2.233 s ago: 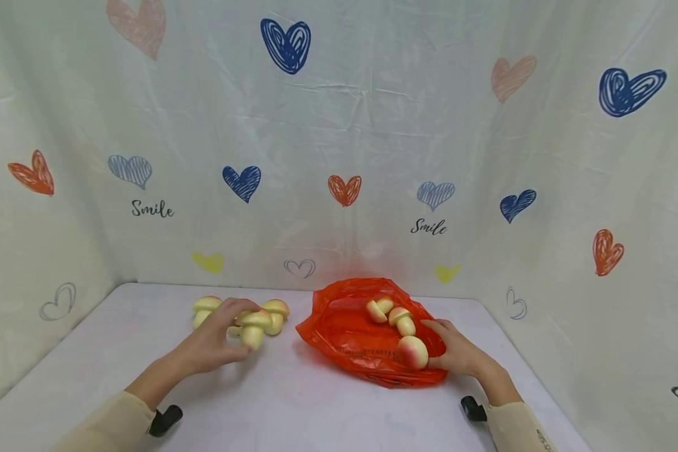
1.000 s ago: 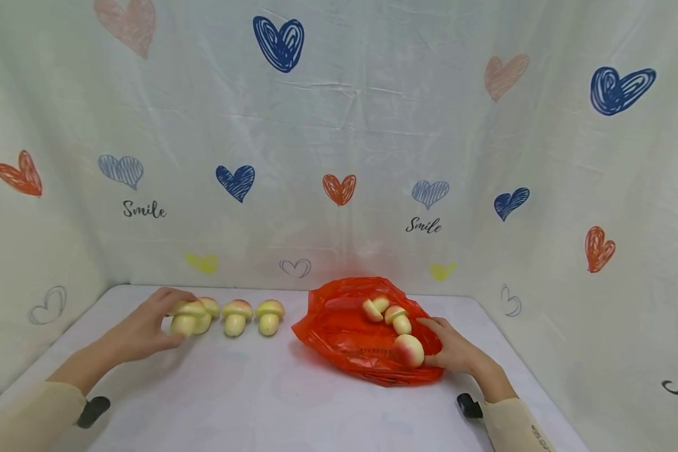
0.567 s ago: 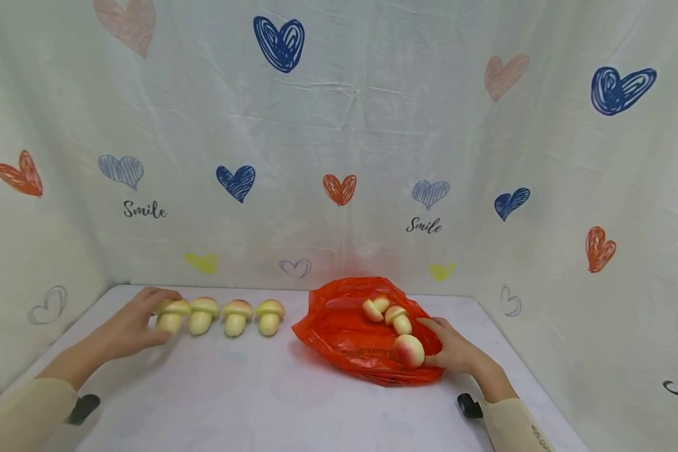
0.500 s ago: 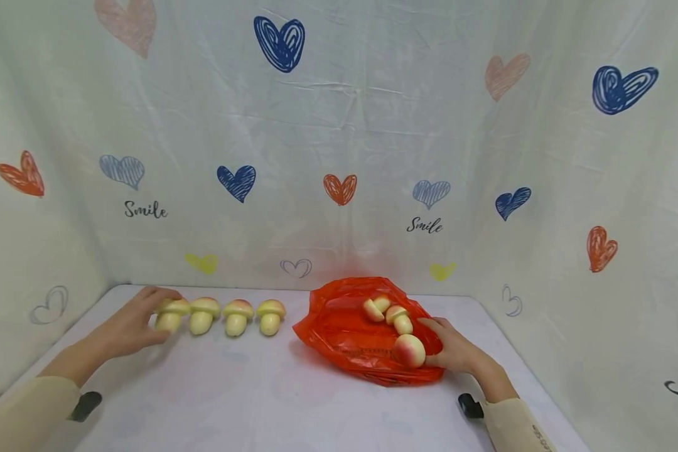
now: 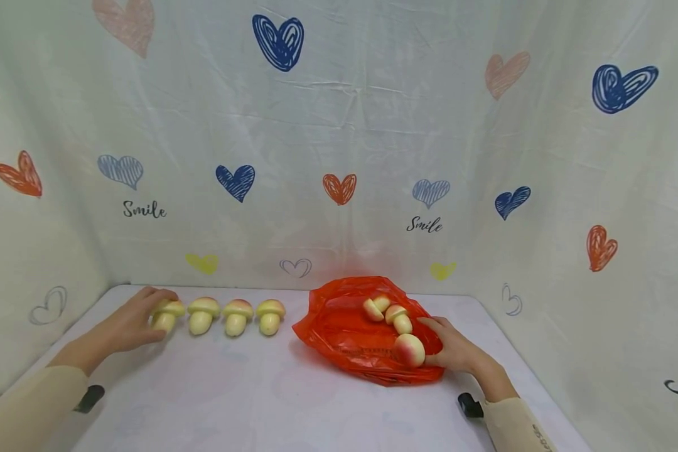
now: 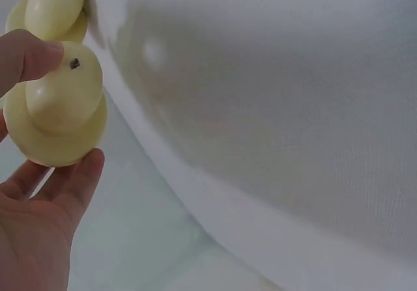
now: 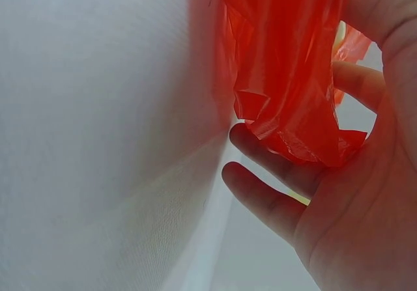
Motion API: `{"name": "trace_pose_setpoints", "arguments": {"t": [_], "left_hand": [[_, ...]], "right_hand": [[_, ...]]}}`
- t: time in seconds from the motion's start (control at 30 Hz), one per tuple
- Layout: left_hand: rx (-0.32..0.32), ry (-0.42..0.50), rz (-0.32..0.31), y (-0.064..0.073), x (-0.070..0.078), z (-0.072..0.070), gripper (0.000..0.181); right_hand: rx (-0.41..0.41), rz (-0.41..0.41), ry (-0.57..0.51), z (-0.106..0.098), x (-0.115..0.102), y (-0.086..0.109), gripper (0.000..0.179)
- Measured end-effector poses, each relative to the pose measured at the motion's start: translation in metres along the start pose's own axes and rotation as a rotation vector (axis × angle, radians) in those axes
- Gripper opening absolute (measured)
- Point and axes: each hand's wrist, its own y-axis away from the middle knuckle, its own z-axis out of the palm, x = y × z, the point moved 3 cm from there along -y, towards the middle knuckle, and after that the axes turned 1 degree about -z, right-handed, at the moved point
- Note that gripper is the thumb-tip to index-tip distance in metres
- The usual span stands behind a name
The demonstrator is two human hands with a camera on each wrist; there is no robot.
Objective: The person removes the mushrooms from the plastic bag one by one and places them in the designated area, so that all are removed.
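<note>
My left hand [image 5: 125, 326] pinches a toy mushroom [image 5: 166, 315] with a pale yellow stem and pinkish cap, at the left end of a row. In the left wrist view its thumb lies on the stem's base and the fingers are under the cap of the mushroom [image 6: 62, 112]. To its right stand three similar mushrooms [image 5: 202, 316] side by side. At the right, my right hand [image 5: 457, 348] grips the edge of a red plastic bag [image 5: 339, 336], its thumb close to a mushroom [image 5: 410, 351]. Two more mushrooms [image 5: 400, 319] lie inside the bag.
A white-covered table [image 5: 294, 402] bears everything. Behind it and at both sides hangs a white curtain [image 5: 373, 238] printed with hearts. A black wrist device [image 5: 471, 405] sits beside the right sleeve.
The left hand has carried its mushroom leftward, from in front of the others to the row's left end, then shifted slightly more left. The right hand stays at the bag.
</note>
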Motion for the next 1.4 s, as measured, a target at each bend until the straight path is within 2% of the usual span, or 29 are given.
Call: {"name": "trace_pose_setpoints", "arguments": {"t": [0.17,0.27,0.5,0.77,1.23,1.4], "left_hand": [[-0.038,-0.007,-0.044,-0.003,-0.005,0.002,0.061],[-0.051,-0.014,-0.054,-0.004,-0.009,0.003,0.062],[-0.073,-0.008,-0.081,-0.004,-0.014,0.008,0.063],[-0.065,-0.021,-0.079,-0.008,-0.015,0.010,0.061],[-0.043,-0.018,-0.007,-0.015,-0.012,0.013,0.056],[-0.044,-0.016,-0.001,-0.016,-0.011,0.013,0.055]], "right_hand": [[0.000,0.004,0.003,0.001,0.001,0.000,0.083],[0.005,-0.013,0.007,0.001,0.001,-0.001,0.083],[0.009,0.004,0.004,0.003,0.003,-0.003,0.082],[0.007,-0.006,0.007,0.002,0.001,-0.003,0.082],[0.002,0.008,0.000,0.003,0.003,-0.002,0.084],[0.006,0.000,0.001,0.003,0.003,-0.002,0.083]]}}
